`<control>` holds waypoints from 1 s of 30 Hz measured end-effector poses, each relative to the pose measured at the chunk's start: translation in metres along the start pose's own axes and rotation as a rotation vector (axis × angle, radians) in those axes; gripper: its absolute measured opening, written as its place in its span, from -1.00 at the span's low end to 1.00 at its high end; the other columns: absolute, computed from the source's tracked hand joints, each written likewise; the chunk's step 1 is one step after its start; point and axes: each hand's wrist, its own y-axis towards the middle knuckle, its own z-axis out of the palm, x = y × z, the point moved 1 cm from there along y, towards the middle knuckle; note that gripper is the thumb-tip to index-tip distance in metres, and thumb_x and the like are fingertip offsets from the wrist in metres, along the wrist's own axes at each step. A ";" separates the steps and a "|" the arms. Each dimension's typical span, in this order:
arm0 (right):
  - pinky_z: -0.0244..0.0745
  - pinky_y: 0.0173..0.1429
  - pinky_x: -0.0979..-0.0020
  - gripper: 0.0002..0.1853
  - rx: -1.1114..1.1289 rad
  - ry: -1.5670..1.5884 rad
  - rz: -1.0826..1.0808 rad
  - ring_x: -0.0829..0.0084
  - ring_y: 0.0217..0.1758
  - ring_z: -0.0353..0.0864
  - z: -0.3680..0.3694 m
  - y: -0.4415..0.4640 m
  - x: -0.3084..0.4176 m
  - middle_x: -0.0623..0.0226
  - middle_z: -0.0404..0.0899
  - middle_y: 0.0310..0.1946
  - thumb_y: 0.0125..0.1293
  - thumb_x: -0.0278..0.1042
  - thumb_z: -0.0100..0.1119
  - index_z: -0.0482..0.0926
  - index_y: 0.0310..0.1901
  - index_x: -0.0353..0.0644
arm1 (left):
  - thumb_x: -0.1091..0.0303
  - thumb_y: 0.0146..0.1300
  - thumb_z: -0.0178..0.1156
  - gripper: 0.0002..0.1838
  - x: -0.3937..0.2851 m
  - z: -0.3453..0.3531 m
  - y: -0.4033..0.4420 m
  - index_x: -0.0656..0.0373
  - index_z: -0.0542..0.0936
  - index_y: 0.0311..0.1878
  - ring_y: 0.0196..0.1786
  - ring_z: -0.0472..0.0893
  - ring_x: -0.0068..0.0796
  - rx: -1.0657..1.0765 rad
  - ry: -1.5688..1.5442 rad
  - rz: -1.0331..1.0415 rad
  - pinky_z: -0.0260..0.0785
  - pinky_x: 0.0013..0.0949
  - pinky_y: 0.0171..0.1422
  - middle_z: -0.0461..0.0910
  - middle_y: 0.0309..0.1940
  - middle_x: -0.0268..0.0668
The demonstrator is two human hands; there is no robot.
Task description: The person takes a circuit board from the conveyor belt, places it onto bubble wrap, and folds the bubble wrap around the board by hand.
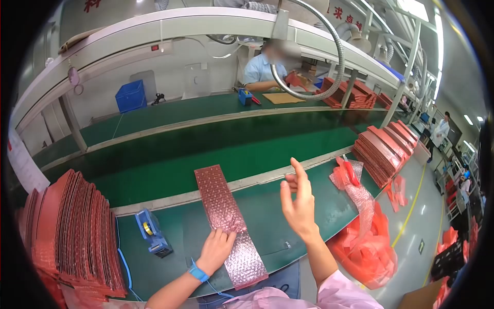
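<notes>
A long pink bubble-wrap piece (217,193) lies lengthwise across the green workbench, its far end over the inner rail and its near, shinier part at the bench edge. My left hand (216,251), with a blue wrist strap, has its bent fingers closed on the wrap's creased middle. The fingertips are partly hidden. My right hand (298,203) is raised over the bench to the right of the wrap, thumb and index finger apart, holding nothing. A blue tape dispenser (153,233) with yellow tape stands left of my left hand.
Tall stacks of red bubble-wrap pieces stand at left (67,226) and right (383,149). Loose red plastic film (368,247) hangs off the bench's right side. A metal flexible hose (337,46) hangs overhead. Across the green belt (247,141), a co-worker (259,69) sits.
</notes>
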 end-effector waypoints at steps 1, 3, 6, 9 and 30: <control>0.58 -0.16 0.46 -0.39 0.005 0.058 0.055 0.39 -0.17 0.60 -0.003 0.004 -0.001 0.13 0.55 -0.06 0.32 -0.63 0.11 0.28 0.42 -0.34 | 0.38 0.19 0.13 -0.86 0.002 -0.001 0.004 0.12 0.47 -0.18 -0.22 0.48 -0.26 0.005 0.026 0.009 0.39 -0.27 -0.03 0.49 -0.38 -0.22; 0.57 -0.13 0.47 -0.40 -0.023 0.077 0.024 0.41 -0.17 0.60 -0.009 0.009 0.001 0.15 0.54 -0.07 0.33 -0.63 0.09 0.28 0.42 -0.33 | 0.38 0.19 0.14 -0.85 0.002 -0.002 0.009 0.12 0.47 -0.18 -0.23 0.48 -0.26 0.003 0.037 0.017 0.39 -0.28 -0.03 0.49 -0.38 -0.22; 0.55 -0.07 0.51 -0.43 -0.090 0.141 -0.046 0.48 -0.18 0.57 -0.019 0.009 0.014 0.20 0.52 -0.11 0.37 -0.64 0.04 0.26 0.42 -0.28 | 0.38 0.18 0.14 -0.84 0.000 -0.004 0.008 0.13 0.48 -0.17 -0.24 0.48 -0.26 0.024 0.065 0.030 0.40 -0.28 -0.03 0.47 -0.40 -0.22; 0.57 -0.16 0.48 -0.52 -0.212 0.339 -0.065 0.45 -0.26 0.59 -0.029 0.009 0.038 0.25 0.53 -0.26 0.32 -0.67 0.04 0.37 0.29 -0.34 | 0.39 0.18 0.14 -0.83 0.004 -0.004 0.005 0.14 0.48 -0.16 -0.24 0.47 -0.26 -0.015 0.036 0.025 0.40 -0.28 -0.03 0.47 -0.40 -0.22; 0.53 -0.38 0.52 -0.71 0.294 1.677 -0.684 0.51 -0.50 0.48 -0.045 0.006 0.086 0.35 0.47 -0.46 0.46 -0.10 0.12 0.69 -0.35 -0.05 | 0.43 0.17 0.17 -0.76 0.003 -0.007 0.002 0.18 0.52 -0.07 -0.09 0.54 -0.22 0.004 -0.045 -0.030 0.44 -0.28 0.07 0.49 -0.27 -0.19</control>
